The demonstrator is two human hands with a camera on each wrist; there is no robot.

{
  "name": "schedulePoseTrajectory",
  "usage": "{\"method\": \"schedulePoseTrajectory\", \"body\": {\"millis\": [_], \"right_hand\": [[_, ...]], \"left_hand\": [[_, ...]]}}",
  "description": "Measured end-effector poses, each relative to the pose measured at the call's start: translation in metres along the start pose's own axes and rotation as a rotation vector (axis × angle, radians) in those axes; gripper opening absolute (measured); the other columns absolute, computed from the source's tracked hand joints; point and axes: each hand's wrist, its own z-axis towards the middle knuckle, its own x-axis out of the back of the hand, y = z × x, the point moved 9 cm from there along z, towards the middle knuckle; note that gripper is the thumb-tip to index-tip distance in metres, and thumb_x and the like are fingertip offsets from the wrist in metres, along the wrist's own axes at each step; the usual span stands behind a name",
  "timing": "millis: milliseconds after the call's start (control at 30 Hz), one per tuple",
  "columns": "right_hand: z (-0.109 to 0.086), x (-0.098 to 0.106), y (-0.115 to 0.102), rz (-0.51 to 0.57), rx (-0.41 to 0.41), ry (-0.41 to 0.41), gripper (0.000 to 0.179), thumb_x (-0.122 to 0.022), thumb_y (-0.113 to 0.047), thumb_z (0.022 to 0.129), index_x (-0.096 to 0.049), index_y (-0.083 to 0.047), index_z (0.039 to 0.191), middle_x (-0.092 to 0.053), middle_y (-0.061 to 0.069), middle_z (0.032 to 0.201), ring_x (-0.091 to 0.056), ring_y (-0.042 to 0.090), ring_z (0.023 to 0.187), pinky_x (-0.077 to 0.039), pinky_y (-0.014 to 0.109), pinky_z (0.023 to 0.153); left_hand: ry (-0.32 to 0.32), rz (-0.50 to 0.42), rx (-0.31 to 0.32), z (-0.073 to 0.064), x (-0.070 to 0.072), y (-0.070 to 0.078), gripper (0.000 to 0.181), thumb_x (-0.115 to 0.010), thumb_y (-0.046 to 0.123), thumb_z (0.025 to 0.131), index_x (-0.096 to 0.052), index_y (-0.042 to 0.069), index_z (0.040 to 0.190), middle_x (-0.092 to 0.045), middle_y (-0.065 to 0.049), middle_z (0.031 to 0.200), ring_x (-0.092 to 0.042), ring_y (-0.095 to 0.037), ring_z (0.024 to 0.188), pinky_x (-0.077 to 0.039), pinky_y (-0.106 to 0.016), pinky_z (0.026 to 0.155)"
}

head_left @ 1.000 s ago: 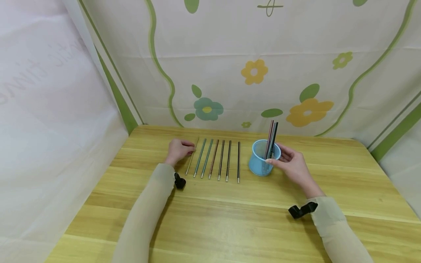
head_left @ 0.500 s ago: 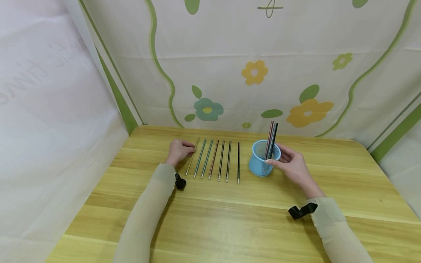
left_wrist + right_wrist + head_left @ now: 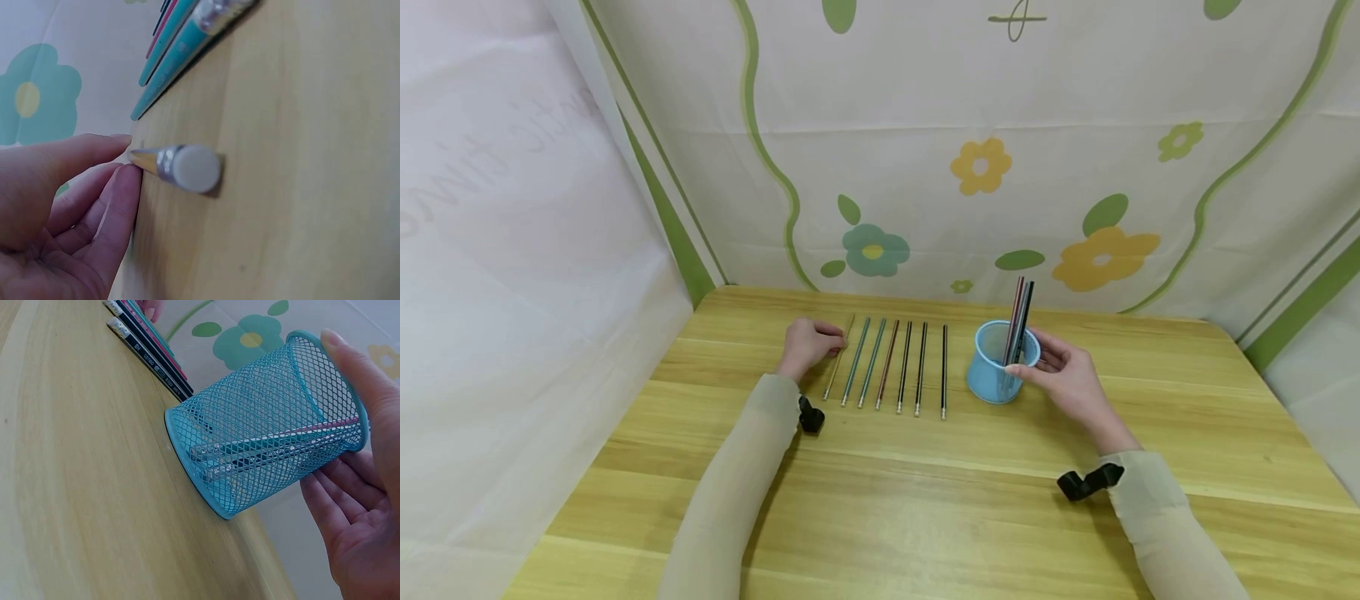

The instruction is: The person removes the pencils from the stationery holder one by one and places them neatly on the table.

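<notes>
My left hand pinches a yellow pencil between thumb and fingertips, on its upper half. That pencil lies at the left end of a row on the table; its white eraser faces the left wrist camera. My right hand grips the upper right side of a blue mesh pencil cup, thumb at the rim and other fingers behind. The cup stands upright on the table. Several pencils lean inside it, eraser ends down, their tops rising above the rim.
Right of the yellow pencil lie two teal pencils, a dark red pencil and several black pencils, roughly parallel, erasers toward me. A flower-patterned cloth hangs behind the wooden table.
</notes>
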Motion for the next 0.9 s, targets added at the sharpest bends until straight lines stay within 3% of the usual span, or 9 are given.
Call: {"method": "schedulePoseTrajectory", "body": {"millis": [633,900], "right_hand": [[0.0,0.0,-0.001,0.015,-0.002,-0.005,0.076,-0.082,-0.015,0.09,-0.043,0.0,0.153,-0.05,0.024,0.146,-0.059,0.022,0.124,-0.051,0.017,0.092],[0.0,0.0,-0.001,0.006,-0.004,-0.007,0.076,-0.082,-0.016,0.09,-0.042,-0.001,0.153,-0.049,0.023,0.148,-0.057,0.028,0.126,-0.05,0.017,0.092]], "left_hand": [[-0.002,-0.023,0.006,-0.004,0.005,0.003,0.028,-0.082,0.01,0.087,-0.076,-0.002,0.111,-0.075,-0.015,0.101,-0.074,-0.021,0.079,-0.062,-0.032,0.076],[0.009,-0.072,-0.035,-0.009,0.015,0.023,0.034,-0.08,0.016,0.09,-0.073,0.0,0.119,-0.073,-0.013,0.11,-0.072,-0.024,0.091,-0.06,-0.037,0.084]]}}
